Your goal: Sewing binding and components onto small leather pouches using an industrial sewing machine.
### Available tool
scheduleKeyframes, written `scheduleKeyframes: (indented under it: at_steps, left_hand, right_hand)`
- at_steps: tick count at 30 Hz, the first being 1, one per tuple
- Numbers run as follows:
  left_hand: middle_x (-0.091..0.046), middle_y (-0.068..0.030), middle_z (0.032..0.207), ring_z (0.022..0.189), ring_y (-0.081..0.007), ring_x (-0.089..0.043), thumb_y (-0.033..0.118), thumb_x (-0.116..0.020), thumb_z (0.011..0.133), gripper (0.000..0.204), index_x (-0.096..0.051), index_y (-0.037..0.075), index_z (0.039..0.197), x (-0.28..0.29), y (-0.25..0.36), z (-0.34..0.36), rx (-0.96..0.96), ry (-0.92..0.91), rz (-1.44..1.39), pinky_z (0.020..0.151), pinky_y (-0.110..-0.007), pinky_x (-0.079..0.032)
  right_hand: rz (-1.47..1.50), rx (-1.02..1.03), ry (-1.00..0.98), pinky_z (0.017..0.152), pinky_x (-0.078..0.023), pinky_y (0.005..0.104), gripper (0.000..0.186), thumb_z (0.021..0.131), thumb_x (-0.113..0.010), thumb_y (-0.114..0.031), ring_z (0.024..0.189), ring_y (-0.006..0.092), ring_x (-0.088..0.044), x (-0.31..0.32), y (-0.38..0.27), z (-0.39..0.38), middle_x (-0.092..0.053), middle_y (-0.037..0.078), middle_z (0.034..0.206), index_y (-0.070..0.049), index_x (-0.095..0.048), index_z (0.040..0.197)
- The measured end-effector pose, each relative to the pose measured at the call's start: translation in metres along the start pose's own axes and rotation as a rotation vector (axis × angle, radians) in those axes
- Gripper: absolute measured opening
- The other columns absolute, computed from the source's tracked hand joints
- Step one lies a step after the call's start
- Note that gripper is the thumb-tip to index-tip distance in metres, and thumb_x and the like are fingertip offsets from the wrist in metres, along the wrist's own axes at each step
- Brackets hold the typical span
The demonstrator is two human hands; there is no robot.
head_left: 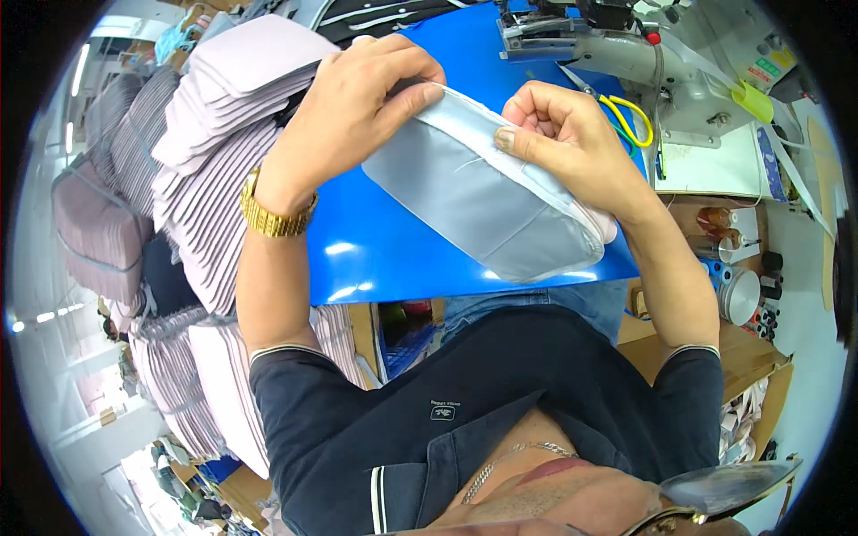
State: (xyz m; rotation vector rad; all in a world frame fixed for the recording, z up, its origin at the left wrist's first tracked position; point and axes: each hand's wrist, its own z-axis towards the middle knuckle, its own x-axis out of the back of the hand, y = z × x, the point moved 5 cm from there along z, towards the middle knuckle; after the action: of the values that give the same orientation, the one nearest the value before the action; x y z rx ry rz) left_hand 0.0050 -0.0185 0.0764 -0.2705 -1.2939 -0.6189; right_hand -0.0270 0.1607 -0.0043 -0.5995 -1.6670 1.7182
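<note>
A shiny grey lined fabric piece (474, 196) with a pale, raised seam along its upper edge is held over the blue tabletop (357, 241). At its upper left end, my left hand (362, 112) pinches the edge between thumb and fingers. Further along the same seam, my right hand (567, 138) has its thumb pressed on the edge, with the fingers curled behind. A loose thread lies across the grey lining near the middle. The rounded lower right end of the piece hangs free below my right wrist, showing a bit of pale pink at its side.
A sewing machine (617, 54) stands at the far right, with yellow-handled scissors (636, 134) beside it. Tall stacks of pale pink fabric pieces (214, 116) crowd the left. Thread spools (715, 217) and a cardboard box (755, 353) sit to the right.
</note>
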Motion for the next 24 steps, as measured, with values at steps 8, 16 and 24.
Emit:
scheduleKeyframes:
  at_steps: [8,16,24]
  left_hand:
    - [-0.062,-0.0037,0.085,0.080,-0.0168,-0.058,0.023,-0.068,0.090,0.019,-0.069,0.006,0.098,-0.061,-0.073,0.057,0.025,0.002,-0.250,0.067,-0.030,-0.047]
    - [-0.063,-0.0020,0.085,0.085,-0.0123,-0.060,0.016,-0.075,0.083,0.021,-0.067,0.002,0.096,-0.079,-0.104,0.079,0.202,0.042,-0.567,0.077,-0.027,-0.049]
    - [-0.070,-0.0135,0.100,0.091,-0.0194,-0.061,0.006,-0.068,0.079,0.027,-0.067,-0.002,0.105,-0.086,-0.113,0.097,0.325,0.040,-0.694,0.083,-0.034,-0.050]
  right_hand:
    - [0.221,-0.066,0.057,0.061,-0.047,0.0191,0.029,0.090,-0.067,-0.013,0.070,0.0045,-0.060,0.032,0.048,0.043,-0.065,0.001,0.080,0.001,-0.065,0.115]
    - [0.258,-0.133,0.124,0.065,-0.049,0.0179,0.033,0.089,-0.067,-0.010,0.074,0.0041,-0.063,0.050,0.052,0.054,-0.069,0.001,0.085,0.000,-0.065,0.121]
    - [0.354,-0.175,0.260,0.069,-0.048,0.0184,0.032,0.089,-0.067,-0.009,0.076,0.0039,-0.061,0.047,0.060,0.055,-0.068,0.001,0.086,0.001,-0.065,0.120]
